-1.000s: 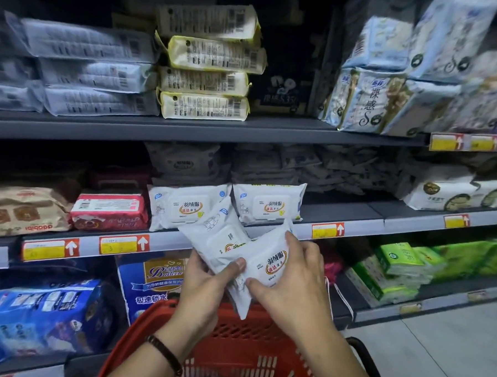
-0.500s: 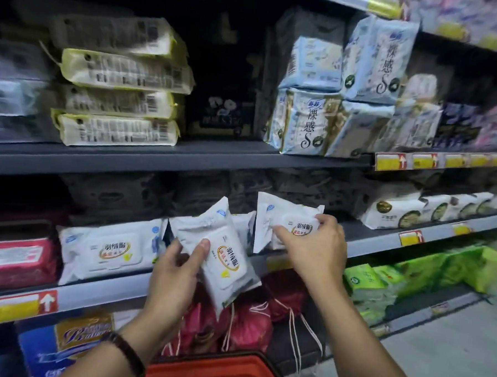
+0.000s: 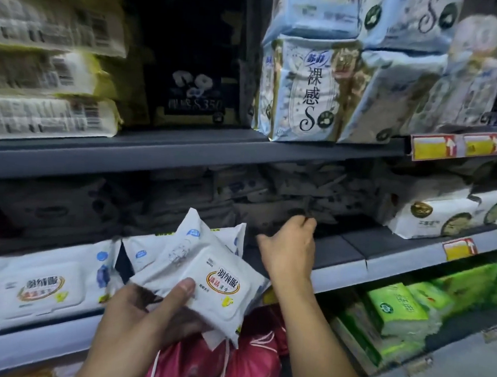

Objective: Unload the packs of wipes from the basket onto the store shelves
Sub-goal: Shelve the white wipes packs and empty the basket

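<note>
Two hands, at least three packs

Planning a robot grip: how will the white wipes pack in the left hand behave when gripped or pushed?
Probably soft: the wipes pack wrinkles in the left hand. Smooth film may slip. Flat, so unlikely to roll.

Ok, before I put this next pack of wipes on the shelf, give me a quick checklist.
1. Left hand holds the pack of wipes: ok, thumb on its face.
2. Right hand free: cannot tell, fingers reach into shadow.
3. Bare spot on the middle shelf: ok, right of the shelved packs.
4. Basket within reach: cannot tell, out of view.
</note>
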Tool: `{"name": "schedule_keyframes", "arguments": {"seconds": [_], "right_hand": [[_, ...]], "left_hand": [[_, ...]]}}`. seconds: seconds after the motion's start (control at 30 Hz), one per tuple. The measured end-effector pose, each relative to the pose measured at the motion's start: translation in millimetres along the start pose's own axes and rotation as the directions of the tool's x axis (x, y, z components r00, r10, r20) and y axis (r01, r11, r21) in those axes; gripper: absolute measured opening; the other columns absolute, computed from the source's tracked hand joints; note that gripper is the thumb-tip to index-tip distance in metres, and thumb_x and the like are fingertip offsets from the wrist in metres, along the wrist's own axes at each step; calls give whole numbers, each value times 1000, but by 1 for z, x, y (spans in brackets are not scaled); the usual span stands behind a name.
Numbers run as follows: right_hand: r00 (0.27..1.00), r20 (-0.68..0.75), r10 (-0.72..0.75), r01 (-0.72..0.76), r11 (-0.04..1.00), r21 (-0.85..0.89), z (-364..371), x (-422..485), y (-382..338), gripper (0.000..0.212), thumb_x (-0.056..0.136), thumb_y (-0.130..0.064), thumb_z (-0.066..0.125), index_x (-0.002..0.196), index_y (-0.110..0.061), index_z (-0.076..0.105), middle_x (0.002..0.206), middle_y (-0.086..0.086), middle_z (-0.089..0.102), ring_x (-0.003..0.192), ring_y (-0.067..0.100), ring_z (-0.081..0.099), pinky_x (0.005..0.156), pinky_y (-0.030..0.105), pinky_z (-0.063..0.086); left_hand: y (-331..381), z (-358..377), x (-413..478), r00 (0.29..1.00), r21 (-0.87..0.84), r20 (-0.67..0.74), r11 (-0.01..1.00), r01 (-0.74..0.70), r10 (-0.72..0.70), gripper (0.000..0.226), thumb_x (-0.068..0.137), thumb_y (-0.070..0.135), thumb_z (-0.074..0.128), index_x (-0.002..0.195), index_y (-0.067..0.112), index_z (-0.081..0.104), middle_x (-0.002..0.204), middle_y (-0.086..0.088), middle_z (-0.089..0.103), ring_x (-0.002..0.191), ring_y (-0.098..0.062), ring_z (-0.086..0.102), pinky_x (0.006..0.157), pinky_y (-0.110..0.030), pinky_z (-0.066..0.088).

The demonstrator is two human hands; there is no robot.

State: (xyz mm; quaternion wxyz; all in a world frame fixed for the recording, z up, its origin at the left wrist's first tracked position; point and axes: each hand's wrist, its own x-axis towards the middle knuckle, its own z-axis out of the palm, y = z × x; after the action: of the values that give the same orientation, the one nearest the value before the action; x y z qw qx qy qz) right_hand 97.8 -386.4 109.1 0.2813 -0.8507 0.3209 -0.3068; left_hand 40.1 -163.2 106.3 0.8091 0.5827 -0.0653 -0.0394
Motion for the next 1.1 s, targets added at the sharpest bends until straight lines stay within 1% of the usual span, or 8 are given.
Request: {"name": "schedule_keyframes", "arguments": {"seconds": [0.2, 0.33, 0.5, 0.6, 0.73, 0.8, 0.9, 1.1], "right_hand": [[996, 93, -12, -6, 981, 194, -30, 17, 13, 56, 92, -43, 76, 124, 1, 61, 129, 23, 62, 122, 42, 59, 96, 39, 48], [965, 263, 16, -83, 965, 248, -83, 19, 32, 49, 100, -56, 61, 104, -9, 72, 95, 10, 77, 96, 35, 71, 75, 36, 47], [661, 740, -126, -349, 822, 451, -131, 7, 62, 40, 94, -38, 78, 121, -12, 69, 102, 13, 82, 84, 29, 71, 64, 31, 55], [783, 603, -155, -340, 704, 623, -125, 11, 79, 44, 86, -6, 85, 125, -7, 65, 106, 15, 82, 93, 30, 77, 83, 45, 60], [930, 362, -63, -268, 560, 784, -119, 26, 90, 38, 84, 8, 81, 116, -6, 66, 103, 18, 81, 86, 29, 78, 72, 36, 64], [973, 222, -60, -142, 600, 787, -111, 34, 89, 37, 83, 8, 83, 106, -16, 66, 101, 13, 80, 83, 24, 76, 69, 30, 62], [992, 83, -92, 21, 783, 621, -83, 40, 81, 38, 82, 0, 86, 102, -25, 65, 98, 0, 76, 88, 20, 74, 81, 33, 61], [997, -67, 42, -10, 907, 420, -35, 29, 71, 56, 90, -19, 81, 140, -13, 56, 131, 14, 68, 119, 33, 68, 102, 49, 57]], "left_hand": [[-5, 23, -2, 999, -15, -15, 999, 31, -32, 25, 94, 1, 67, 118, 6, 69, 104, -18, 81, 90, -39, 80, 73, -55, 64], [-2, 51, -17, 999, -64, 27, 997, 41, -39, 27, 99, 6, 63, 125, 12, 68, 112, -13, 81, 102, -33, 79, 84, -52, 63], [-4, 96, -24, 990, -215, 66, 968, 132, -121, 26, 102, 8, 59, 127, 9, 67, 114, -16, 79, 102, -32, 79, 77, -47, 67], [-2, 117, -25, 979, -156, 155, 976, 154, -130, 31, 102, 6, 62, 131, 14, 63, 118, -15, 78, 108, -36, 76, 94, -55, 61], [9, 123, -9, 994, 237, 90, 968, -84, 65, 33, 92, 1, 75, 117, 22, 68, 110, -6, 81, 89, -12, 79, 74, -29, 63], [7, 117, 3, 972, 478, 81, 848, -231, 219, 40, 88, 9, 81, 120, 27, 66, 111, 3, 78, 90, -8, 76, 85, -29, 60], [-4, 114, 6, 922, 837, 237, 417, -355, 307, 64, 80, 39, 74, 140, 32, 53, 129, 12, 62, 119, -18, 60, 104, -41, 49], [-29, 125, 11, 827, 819, 557, -213, -532, 74, 82, 88, 50, 59, 158, 30, 23, 167, -3, 12, 156, -30, 14, 126, -44, 24]]}}
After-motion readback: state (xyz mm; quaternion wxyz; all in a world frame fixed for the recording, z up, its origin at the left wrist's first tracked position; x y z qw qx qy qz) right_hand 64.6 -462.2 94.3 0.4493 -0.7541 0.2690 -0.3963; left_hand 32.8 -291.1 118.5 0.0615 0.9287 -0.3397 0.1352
